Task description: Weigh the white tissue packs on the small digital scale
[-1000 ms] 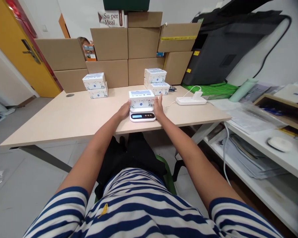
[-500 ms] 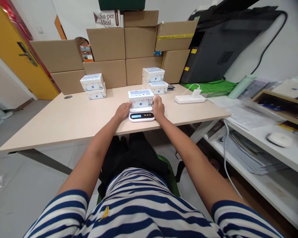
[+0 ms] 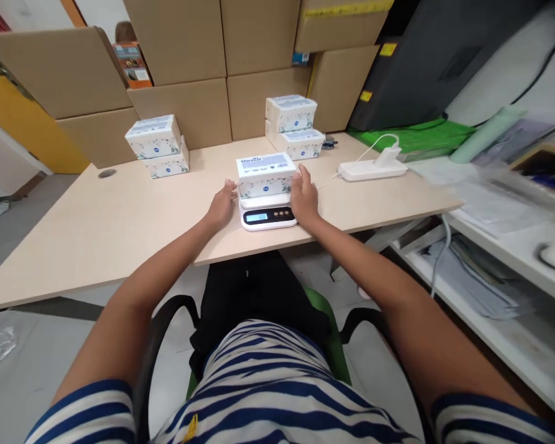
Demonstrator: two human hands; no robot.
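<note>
A white tissue box [image 3: 264,174] with a blue label lies on a small white digital scale [image 3: 266,216] near the front edge of the beige table [image 3: 120,216]. My left hand [image 3: 221,206] lies on the table against the scale's left side, fingers stretched, fingertips by the box's lower left corner. My right hand [image 3: 303,198] rests at the scale's right side, its fingers extended along the right end of the box and touching it. Neither hand wraps round anything.
Two stacked tissue boxes [image 3: 159,145] sit at the back left, and two more tissue boxes [image 3: 294,125] behind the scale. Cardboard cartons [image 3: 198,68] line the wall. A white power strip [image 3: 374,169] lies to the right, beside a cluttered shelf [image 3: 504,246]. Chair armrests [image 3: 160,327] flank my lap.
The view has moved closer and tilted down. My hands have slipped down from the box's sides to the scale's sides; the box stays on the scale.
</note>
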